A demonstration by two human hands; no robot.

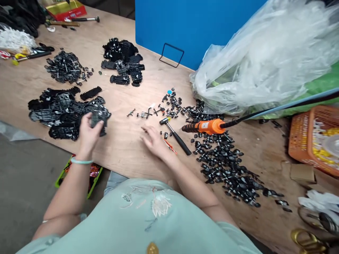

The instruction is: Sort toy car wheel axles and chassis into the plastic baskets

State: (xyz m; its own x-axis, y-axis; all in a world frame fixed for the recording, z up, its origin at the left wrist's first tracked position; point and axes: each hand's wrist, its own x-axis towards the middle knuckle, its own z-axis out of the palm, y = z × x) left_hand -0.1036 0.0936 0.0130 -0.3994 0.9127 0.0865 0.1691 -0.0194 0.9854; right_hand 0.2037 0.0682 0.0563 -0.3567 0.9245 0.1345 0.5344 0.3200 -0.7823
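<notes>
My left hand (90, 134) is closed on a black plastic chassis piece (98, 120), at the right side of a pile of black chassis parts (59, 109). My right hand (153, 140) rests low over the wooden table with its fingers apart and nothing in them. Just right of it are a small wheel-and-axle piece (166, 134), a red-and-white strip (170, 146) and a small black-handled hammer (178, 138). Several loose axles (143, 114) lie beyond the right hand.
An orange electric screwdriver (208, 126) hangs on a cable above a large wheel heap (227, 162). More black parts (123, 60) and axles (65, 67) lie further back. A blue board (196, 28), plastic bag (259, 60) and orange basket (302, 135) stand around.
</notes>
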